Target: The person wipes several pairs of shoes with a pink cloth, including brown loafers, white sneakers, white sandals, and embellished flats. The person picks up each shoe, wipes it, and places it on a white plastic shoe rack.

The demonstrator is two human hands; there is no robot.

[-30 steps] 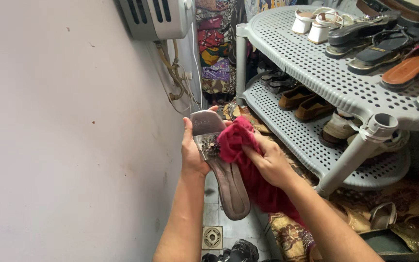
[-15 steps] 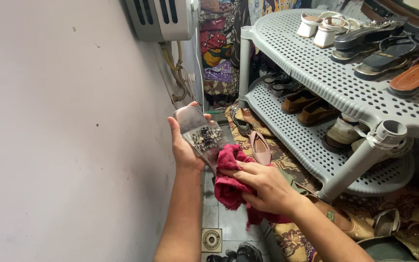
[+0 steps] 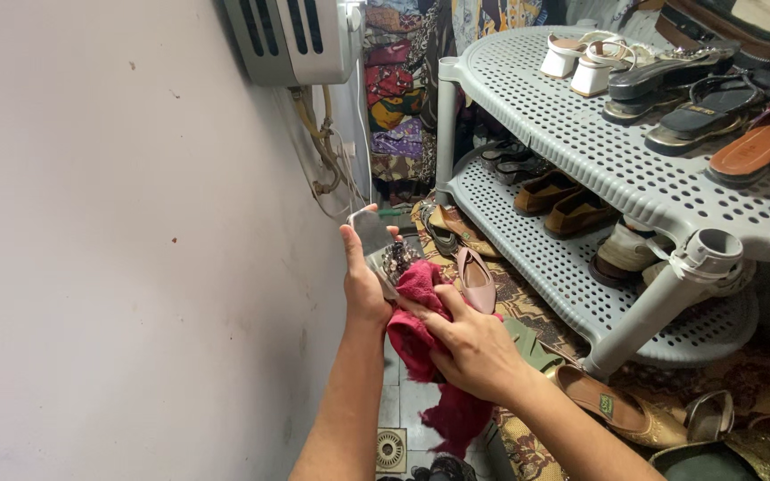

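My left hand (image 3: 363, 283) grips a flat metallic sandal (image 3: 372, 235) with a beaded strap (image 3: 397, 261), held up close to the wall with its toe end pointing up. My right hand (image 3: 470, 343) presses a crumpled dark red cloth (image 3: 421, 334) against the sandal's lower part, hiding most of the sole. A tail of the cloth hangs down below my hands.
A grey perforated plastic shoe rack (image 3: 572, 134) stands at right, both shelves loaded with sandals and shoes. A pink flat shoe (image 3: 476, 278) and other footwear lie on a patterned mat (image 3: 528, 285). The white wall (image 3: 135, 267) is at left, a floor drain (image 3: 391, 450) below.
The sandal has turned more edge-on and shifted slightly right. My right hand with the cloth has stayed low on the sandal after sliding down from the strap area.
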